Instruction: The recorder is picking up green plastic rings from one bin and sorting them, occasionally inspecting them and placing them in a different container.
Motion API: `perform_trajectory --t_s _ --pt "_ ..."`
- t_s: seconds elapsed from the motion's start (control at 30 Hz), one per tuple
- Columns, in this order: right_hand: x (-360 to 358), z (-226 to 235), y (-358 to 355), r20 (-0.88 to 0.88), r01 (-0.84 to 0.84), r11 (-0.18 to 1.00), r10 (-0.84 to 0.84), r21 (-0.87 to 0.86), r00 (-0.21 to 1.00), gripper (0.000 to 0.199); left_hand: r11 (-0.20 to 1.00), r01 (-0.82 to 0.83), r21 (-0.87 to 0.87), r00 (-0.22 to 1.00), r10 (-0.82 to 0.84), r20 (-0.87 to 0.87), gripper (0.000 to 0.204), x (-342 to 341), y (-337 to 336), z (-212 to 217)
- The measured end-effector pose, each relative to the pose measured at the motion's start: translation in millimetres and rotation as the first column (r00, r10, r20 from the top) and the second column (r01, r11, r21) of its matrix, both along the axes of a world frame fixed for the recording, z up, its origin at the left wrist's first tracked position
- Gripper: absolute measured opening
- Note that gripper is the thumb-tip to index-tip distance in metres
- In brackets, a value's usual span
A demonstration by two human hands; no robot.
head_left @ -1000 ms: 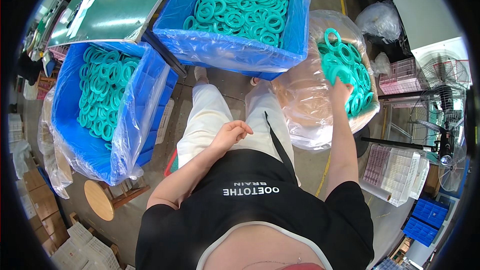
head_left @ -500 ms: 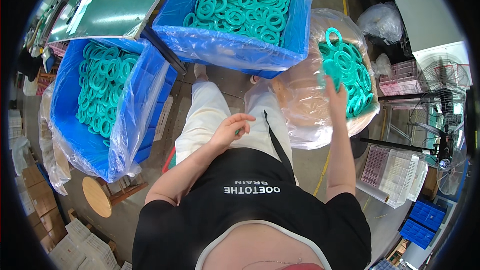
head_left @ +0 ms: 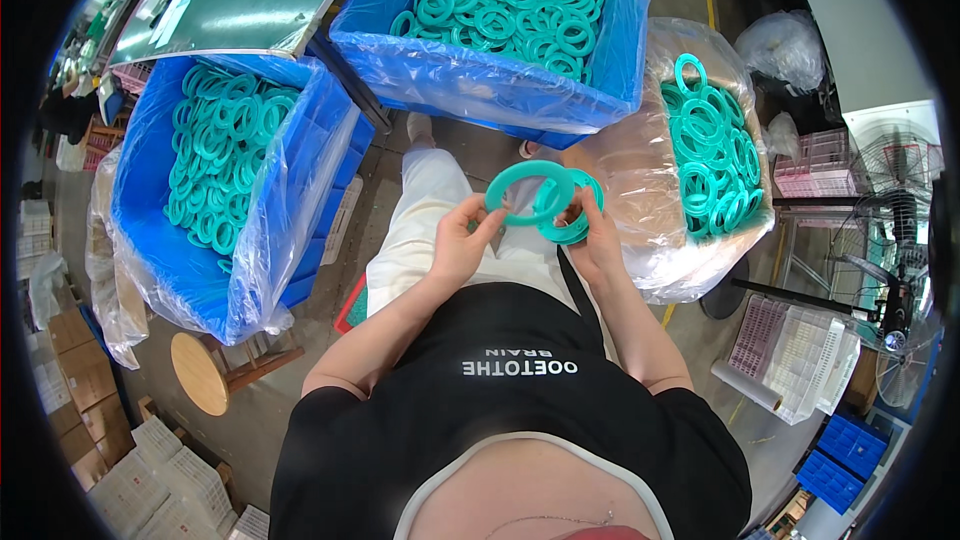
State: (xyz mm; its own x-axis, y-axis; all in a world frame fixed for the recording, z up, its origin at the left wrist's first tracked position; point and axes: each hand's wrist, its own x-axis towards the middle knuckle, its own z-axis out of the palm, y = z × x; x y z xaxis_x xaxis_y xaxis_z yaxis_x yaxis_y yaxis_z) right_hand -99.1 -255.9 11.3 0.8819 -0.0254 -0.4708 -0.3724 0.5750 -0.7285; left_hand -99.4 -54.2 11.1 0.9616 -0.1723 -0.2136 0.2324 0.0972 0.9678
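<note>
My left hand [head_left: 466, 240] pinches the edge of a teal ring [head_left: 512, 176], which is tilted up in front of my lap. Close beside it, my right hand [head_left: 598, 244] grips several more teal rings [head_left: 570, 234]; the left ring partly overlaps them. More rings [head_left: 715, 155] fill a plastic-lined cardboard box [head_left: 625, 165] to my right. Ahead, a large blue bin [head_left: 480, 85] holds a heap of rings [head_left: 520, 0], and another blue bin [head_left: 150, 260] to my left holds a further pile [head_left: 215, 155].
A green-topped table [head_left: 240, 15] stands at the far left. Near the left bin is a round wooden stool [head_left: 200, 373]. On the right are a black standing fan [head_left: 895, 250], pale crates [head_left: 790, 355] and blue crates [head_left: 845, 455].
My right hand has come from the box on the right to my lap, bringing several rings. My left hand has moved forward and now holds one ring's edge. The view has shifted slightly.
</note>
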Motion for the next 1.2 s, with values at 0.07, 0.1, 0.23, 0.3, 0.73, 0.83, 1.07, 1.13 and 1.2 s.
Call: perform_trajectory --t_s 0.07,0.1,0.23,0.3,0.73,0.83,1.07,1.13,1.2 --pt "-1 -5 -4 0.009 0.013 1.0 -0.013 -0.001 1.0 0.031 0.945 -0.117 0.305 0.962 0.031 0.271 0.017 3 7 9" --pt "-5 0 -3 -0.028 -0.037 0.996 0.039 0.087 0.999 0.031 0.945 -0.123 0.303 0.962 0.038 0.272 0.017 7 10 9" --pt "-13 21 8 -0.171 -0.021 0.996 0.037 0.092 0.985 0.027 0.842 -0.275 0.464 0.583 -0.238 0.777 0.037 11 19 9" --pt "-13 16 1 -0.114 -0.094 0.996 0.094 0.006 0.989 0.024 0.82 -0.235 0.522 0.573 -0.317 0.756 0.038 13 22 5" --pt "-18 10 26 0.02 -0.113 0.981 0.118 -0.154 0.993 0.019 0.957 0.204 -0.206 0.957 -0.239 -0.164 0.022 0 -2 6" --pt "-5 16 10 0.071 -0.161 0.98 0.17 -0.119 0.983 0.016 0.965 0.252 -0.076 0.958 -0.259 -0.12 0.021 11 9 -7" --pt "-11 14 17 0.044 -0.121 0.964 0.135 -0.235 0.99 0.015 0.873 0.296 -0.387 0.931 -0.355 -0.089 0.019 -8 -3 6" --pt "-16 20 28 0.062 -0.112 0.967 0.13 -0.228 0.99 0.016 0.893 0.218 -0.395 0.948 -0.29 -0.132 0.019 -7 -3 -1" --pt "-18 20 28 0.083 -0.088 0.971 0.109 -0.222 0.991 0.017 0.904 0.154 -0.4 0.956 -0.238 -0.17 0.02 -5 -5 0"
